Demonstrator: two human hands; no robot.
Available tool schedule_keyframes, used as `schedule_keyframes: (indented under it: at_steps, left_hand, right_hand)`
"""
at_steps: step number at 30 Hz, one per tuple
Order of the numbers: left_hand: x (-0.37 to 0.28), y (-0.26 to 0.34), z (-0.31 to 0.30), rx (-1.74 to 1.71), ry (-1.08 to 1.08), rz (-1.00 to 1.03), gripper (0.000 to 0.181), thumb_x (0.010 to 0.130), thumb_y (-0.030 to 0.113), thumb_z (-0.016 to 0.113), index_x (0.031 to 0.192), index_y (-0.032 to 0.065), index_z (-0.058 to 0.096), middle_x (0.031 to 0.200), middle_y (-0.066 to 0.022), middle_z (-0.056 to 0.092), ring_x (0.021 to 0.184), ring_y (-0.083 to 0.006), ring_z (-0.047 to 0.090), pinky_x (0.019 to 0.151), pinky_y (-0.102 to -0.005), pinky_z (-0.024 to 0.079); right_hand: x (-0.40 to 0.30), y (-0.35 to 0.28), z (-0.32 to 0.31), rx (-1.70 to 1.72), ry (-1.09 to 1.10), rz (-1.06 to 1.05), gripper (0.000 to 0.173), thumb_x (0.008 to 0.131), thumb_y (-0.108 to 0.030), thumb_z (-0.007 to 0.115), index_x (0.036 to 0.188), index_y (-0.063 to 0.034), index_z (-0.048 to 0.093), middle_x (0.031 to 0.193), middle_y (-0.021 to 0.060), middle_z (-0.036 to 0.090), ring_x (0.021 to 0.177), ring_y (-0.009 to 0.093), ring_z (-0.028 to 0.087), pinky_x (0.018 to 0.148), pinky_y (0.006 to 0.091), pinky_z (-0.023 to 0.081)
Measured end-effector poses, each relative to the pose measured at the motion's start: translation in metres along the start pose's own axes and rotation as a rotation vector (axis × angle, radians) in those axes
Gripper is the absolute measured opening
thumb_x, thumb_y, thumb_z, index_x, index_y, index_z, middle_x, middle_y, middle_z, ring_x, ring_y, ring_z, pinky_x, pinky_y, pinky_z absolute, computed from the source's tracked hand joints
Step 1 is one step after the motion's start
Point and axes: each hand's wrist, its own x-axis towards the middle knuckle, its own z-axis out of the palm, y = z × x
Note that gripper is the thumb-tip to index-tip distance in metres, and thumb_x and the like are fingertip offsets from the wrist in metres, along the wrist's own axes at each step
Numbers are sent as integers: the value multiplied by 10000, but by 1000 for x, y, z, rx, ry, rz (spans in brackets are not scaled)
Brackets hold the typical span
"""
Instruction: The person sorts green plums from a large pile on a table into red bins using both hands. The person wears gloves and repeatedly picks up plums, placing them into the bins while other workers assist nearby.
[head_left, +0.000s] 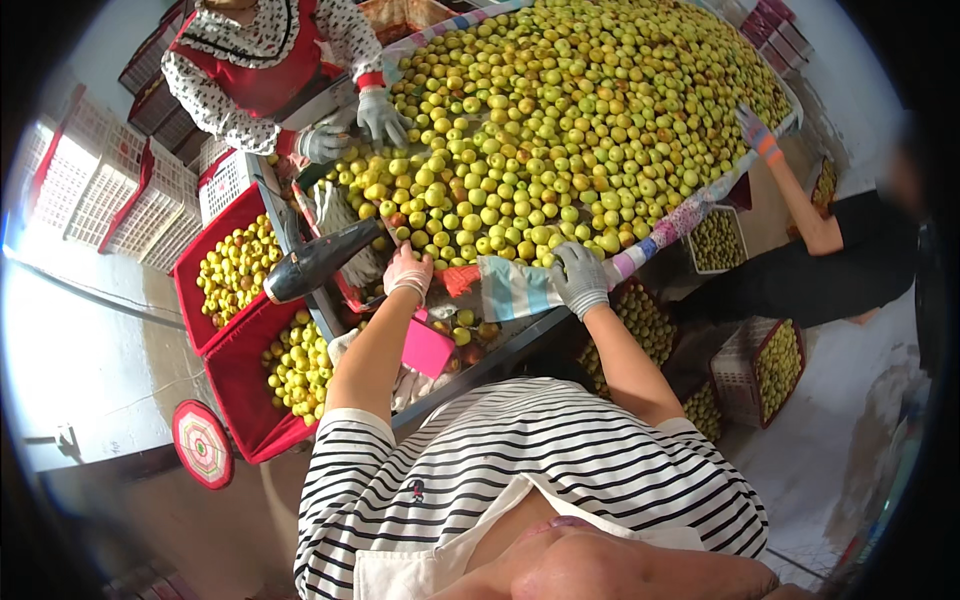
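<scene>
A broad heap of small yellow-green fruits (555, 142), which look like jujubes, covers the sorting table in front of me. My left hand (409, 271), in a thin pale glove, is at the near left edge of the heap, fingertips close to a reddish fruit (397, 220); whether it grips anything is unclear. My right hand (581, 279), in a grey knit glove, bends over the table's cloth-padded near rim beside a blue-and-white striped cloth (517, 289). Its fingertips touch the fruit, and its palm is hidden. A black hair dryer (322, 260) lies left of my left hand.
Two red-lined crates (259, 405) of fruit stand at the left. A bright pink flat object (427, 347) lies near my left forearm. Across the table are a co-worker's gloved hands (382, 118); another person's gloved hand (757, 133) reaches in from the right. Fruit-filled baskets (757, 371) sit at right.
</scene>
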Motion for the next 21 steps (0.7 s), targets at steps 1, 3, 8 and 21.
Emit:
schedule_keyframes:
  at_steps: [1, 3, 8, 21]
  left_hand:
    - [-1, 3, -2, 0, -11, -11, 686, 861, 485, 523, 1440, 133, 413, 1374, -173, 538, 1208, -358, 562, 990, -445, 469]
    - [-3, 10, -8, 8, -32, -27, 689, 860, 485, 526, 1440, 131, 413, 1381, -173, 532, 1211, -355, 560, 994, -443, 466]
    - [-5, 10, -12, -13, 4, -3, 702, 860, 483, 531, 1447, 117, 410, 1383, -179, 529, 1208, -359, 559, 995, -441, 462]
    - [-5, 31, 3, -72, 253, -203, 523, 906, 446, 529, 1341, 155, 524, 1196, -182, 634, 1092, -362, 605, 920, -459, 482]
  right_hand:
    - [0, -1, -2, 8, 2, 11, 246, 828, -202, 576, 1027, -75, 644, 1080, 110, 615, 1028, 312, 596, 912, 458, 479]
    - [1, 3, 1, -20, -4, -6, 294, 829, -212, 582, 1082, -75, 644, 1157, 115, 608, 1070, 318, 592, 935, 451, 475]
    - [6, 14, 1, -7, -115, -83, 497, 839, -262, 602, 1308, -105, 546, 1376, 140, 500, 1253, 343, 488, 1071, 459, 391]
    - [253, 158, -42, -520, -235, -128, 586, 1008, -439, 407, 1501, -133, 330, 1595, 126, 238, 1439, 327, 288, 1202, 454, 243]
